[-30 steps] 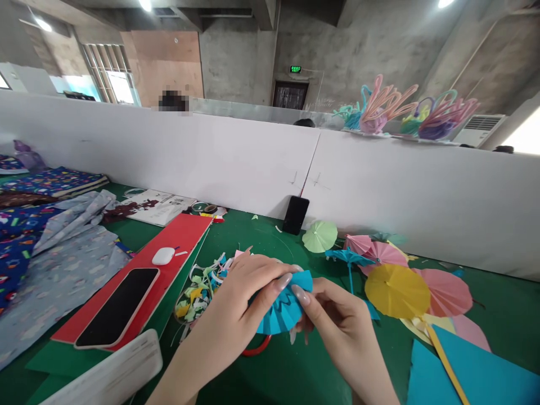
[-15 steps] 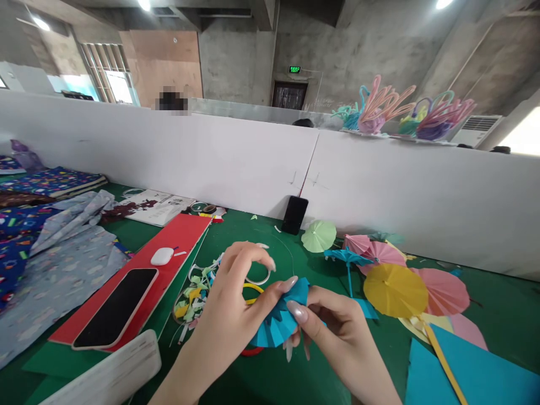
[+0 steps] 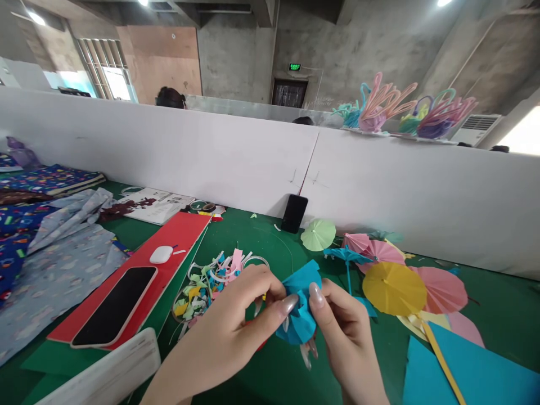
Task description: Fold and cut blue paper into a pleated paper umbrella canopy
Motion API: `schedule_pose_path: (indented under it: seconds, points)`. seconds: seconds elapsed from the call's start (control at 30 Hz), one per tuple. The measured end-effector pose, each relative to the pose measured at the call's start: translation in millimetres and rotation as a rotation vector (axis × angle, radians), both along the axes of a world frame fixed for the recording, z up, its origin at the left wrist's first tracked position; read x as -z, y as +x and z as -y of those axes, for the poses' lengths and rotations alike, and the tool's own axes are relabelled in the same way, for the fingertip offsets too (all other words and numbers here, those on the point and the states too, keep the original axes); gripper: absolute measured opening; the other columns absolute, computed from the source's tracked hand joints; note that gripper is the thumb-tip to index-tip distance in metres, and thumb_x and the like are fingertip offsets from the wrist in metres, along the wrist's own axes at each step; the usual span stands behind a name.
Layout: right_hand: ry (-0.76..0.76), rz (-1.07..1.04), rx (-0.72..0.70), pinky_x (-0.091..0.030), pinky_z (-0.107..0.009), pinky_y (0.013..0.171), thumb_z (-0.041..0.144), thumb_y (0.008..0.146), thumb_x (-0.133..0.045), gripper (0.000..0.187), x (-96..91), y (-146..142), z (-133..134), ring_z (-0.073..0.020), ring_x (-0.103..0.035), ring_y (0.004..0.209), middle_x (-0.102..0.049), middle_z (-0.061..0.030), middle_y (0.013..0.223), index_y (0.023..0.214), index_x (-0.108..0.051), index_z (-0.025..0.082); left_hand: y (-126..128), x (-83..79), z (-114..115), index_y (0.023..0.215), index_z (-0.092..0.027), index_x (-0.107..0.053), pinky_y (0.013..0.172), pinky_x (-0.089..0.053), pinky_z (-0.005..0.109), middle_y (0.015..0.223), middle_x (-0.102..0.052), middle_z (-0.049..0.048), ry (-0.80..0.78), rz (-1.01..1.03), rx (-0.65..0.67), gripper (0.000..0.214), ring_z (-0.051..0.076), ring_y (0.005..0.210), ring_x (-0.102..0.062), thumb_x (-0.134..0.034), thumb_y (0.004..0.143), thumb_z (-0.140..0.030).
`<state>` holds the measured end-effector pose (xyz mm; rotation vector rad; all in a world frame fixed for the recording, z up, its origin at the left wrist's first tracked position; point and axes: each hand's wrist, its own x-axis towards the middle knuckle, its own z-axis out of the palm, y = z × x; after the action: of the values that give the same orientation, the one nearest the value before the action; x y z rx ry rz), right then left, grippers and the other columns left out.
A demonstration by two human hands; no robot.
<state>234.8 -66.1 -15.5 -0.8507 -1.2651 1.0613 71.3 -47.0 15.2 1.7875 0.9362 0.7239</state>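
Head view: I am looking down at my two hands over the green worktop (image 3: pixel 270 236). My left hand (image 3: pixel 236 320) and my right hand (image 3: pixel 346 326) are both pinching a blue folded paper (image 3: pixel 301 306). My left grip is clamped on its left side, and my right grip is clamped on its right side. The blue folded paper is sitting between my thumbs, lifted just above the worktop, in the middle near me.

Just to the left of my left hand, a pile of paper scraps (image 3: pixel 202 284) is lying on the worktop. Further left, a phone (image 3: pixel 113 306) is lying face up on a red board (image 3: pixel 169 242), and a small white case (image 3: pixel 161 255) is resting on the board too. A white box (image 3: pixel 109 374) is sitting near the bottom edge.

To my right, a yellow paper umbrella (image 3: pixel 394 288) is lying beside pink paper umbrellas (image 3: pixel 439 289), and a green paper umbrella (image 3: pixel 318 234) is resting near a black phone (image 3: pixel 294 213) that is leaning on the white wall (image 3: pixel 211 157). A big blue sheet (image 3: pixel 464 377) is lying at the bottom right. Patterned cloth (image 3: pixel 50 264) is spreading out at the far left.
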Motion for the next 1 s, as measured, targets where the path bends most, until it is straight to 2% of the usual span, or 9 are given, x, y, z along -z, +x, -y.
schedule_pose_path:
  seconds: [0.33, 0.6, 0.77, 1.0]
  points:
    - [-0.003, 0.019, -0.020, -0.035, -0.015, 0.037, 0.039, 0.094, -0.059, 0.036, 1.4, 2.2, 0.6, -0.0060, -0.042, 0.039, -0.045, 0.0056, 0.050, 0.063, -0.056, 0.019, -2.5, -5.3, -2.9, 0.076, -0.023, -0.050, 0.062, -0.032, 0.024, 0.078, -0.043, -0.0051, -0.107, 0.083, 0.057, 0.029, 0.012, 0.068, -0.041, -0.052, 0.096, -0.045]
    - [0.046, 0.138, 0.004, -0.032, -0.019, 0.037, 0.038, 0.095, -0.056, 0.038, 1.4, 4.2, 2.8, -0.0077, -0.037, 0.041, -0.040, 0.0060, 0.049, 0.062, -0.053, 0.020, -4.6, -3.9, -3.3, 0.076, -0.023, -0.051, 0.065, -0.032, 0.025, 0.079, -0.045, -0.0047, -0.067, 0.037, 0.056, 0.026, 0.013, 0.072, -0.042, -0.053, 0.095, -0.040]
    - [0.095, 0.244, 0.074, -0.031, -0.019, 0.039, 0.037, 0.095, -0.056, 0.037, -0.4, 4.6, 4.1, -0.0076, -0.039, 0.041, -0.042, 0.0064, 0.048, 0.062, -0.052, 0.020, -3.3, -4.2, -1.4, 0.077, -0.023, -0.051, 0.064, -0.032, 0.025, 0.080, -0.046, -0.0041, -0.067, 0.024, 0.041, 0.023, 0.013, 0.072, -0.043, -0.053, 0.094, -0.038]
    - [0.139, 0.340, 0.043, -0.032, -0.020, 0.040, 0.033, 0.097, -0.054, 0.041, -8.3, 6.4, 3.0, -0.0068, -0.045, 0.038, -0.045, 0.0071, 0.043, 0.058, -0.044, 0.020, -2.6, -4.9, -1.5, 0.071, -0.022, -0.050, 0.063, -0.031, 0.025, 0.076, -0.044, -0.0047, -0.067, 0.022, -0.002, 0.025, 0.013, 0.069, -0.042, -0.058, 0.092, -0.034]
